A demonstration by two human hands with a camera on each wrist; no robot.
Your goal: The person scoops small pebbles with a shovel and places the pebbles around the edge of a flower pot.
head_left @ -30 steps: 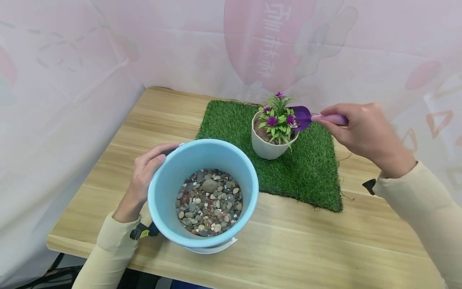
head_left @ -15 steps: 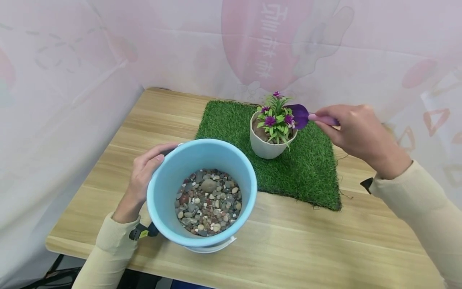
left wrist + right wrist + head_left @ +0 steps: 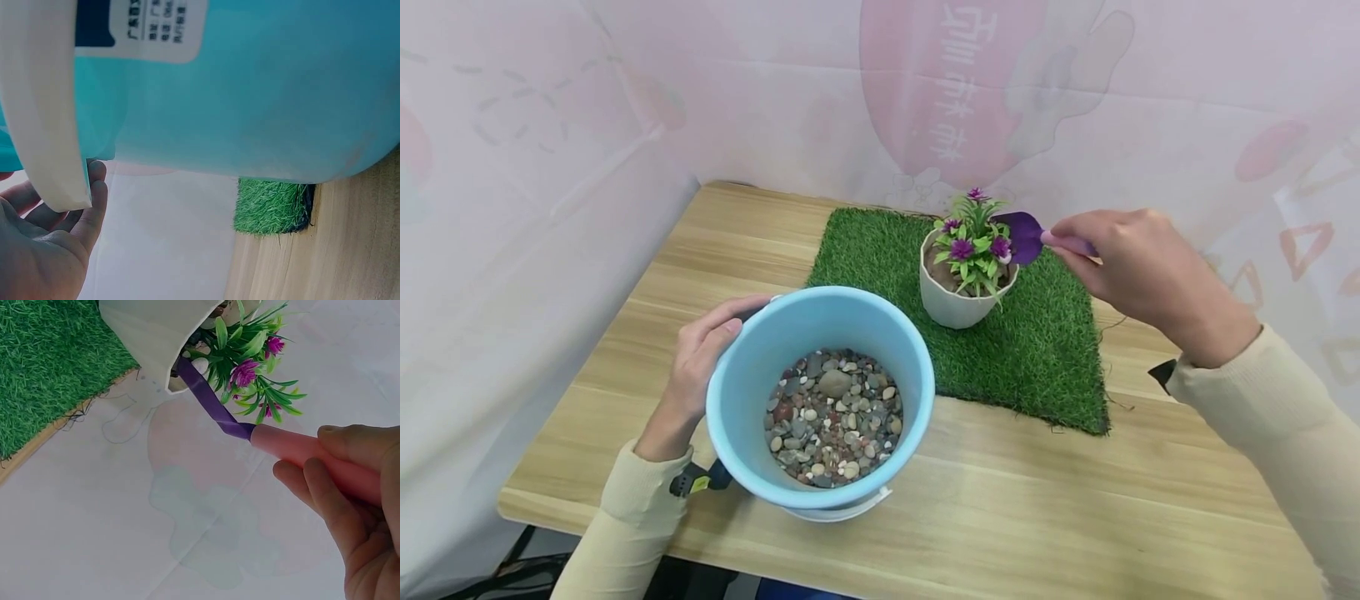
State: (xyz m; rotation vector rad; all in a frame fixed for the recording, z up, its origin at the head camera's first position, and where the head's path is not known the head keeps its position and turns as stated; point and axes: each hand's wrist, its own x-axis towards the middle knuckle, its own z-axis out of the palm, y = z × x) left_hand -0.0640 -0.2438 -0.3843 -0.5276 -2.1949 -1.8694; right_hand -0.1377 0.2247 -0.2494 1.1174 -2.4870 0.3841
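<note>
The right grip [image 3: 1157, 279] holds a trowel [image 3: 1026, 239] at the flowerpot [image 3: 953, 302].

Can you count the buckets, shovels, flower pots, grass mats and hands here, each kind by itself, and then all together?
Bucket: 1
Shovel: 1
Flower pot: 1
Grass mat: 1
Hands: 2, left hand and right hand
Total: 6

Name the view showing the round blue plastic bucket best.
The head view, showing the bucket from above, full rim and multicoloured pebbles inside; left wrist, part of its side and white handle; right wrist, none.
</note>
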